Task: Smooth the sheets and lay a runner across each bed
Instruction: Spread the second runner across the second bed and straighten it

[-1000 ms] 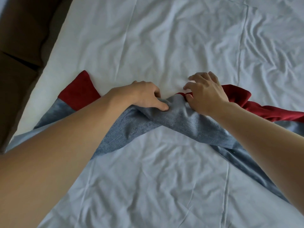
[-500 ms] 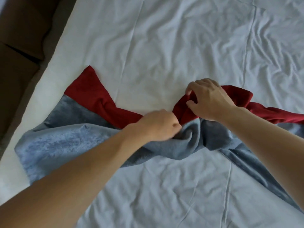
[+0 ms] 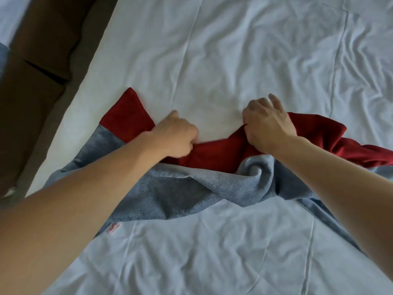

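Note:
A runner (image 3: 180,194) of grey-blue cloth with a red band lies twisted and bunched across the white sheet (image 3: 234,60). Its left end lies flatter near the bed's left edge, with a red corner pointing up the bed. My left hand (image 3: 176,135) is closed on the red edge near the middle. A little to the right, my right hand (image 3: 265,124) grips the red fold, two fingers lifted. Between and below the hands the grey cloth curls into a roll. The runner's right end runs out of view.
The sheet is creased, most heavily at the upper right. A brown floor and dark furniture (image 3: 38,60) lie beyond the bed's left edge. A small white label with red marks (image 3: 113,227) shows at the runner's lower edge.
Both hands have shifted from the grey cloth up to the red edge. The runner has been turned so more red shows between the hands, and its left end has spread flatter.

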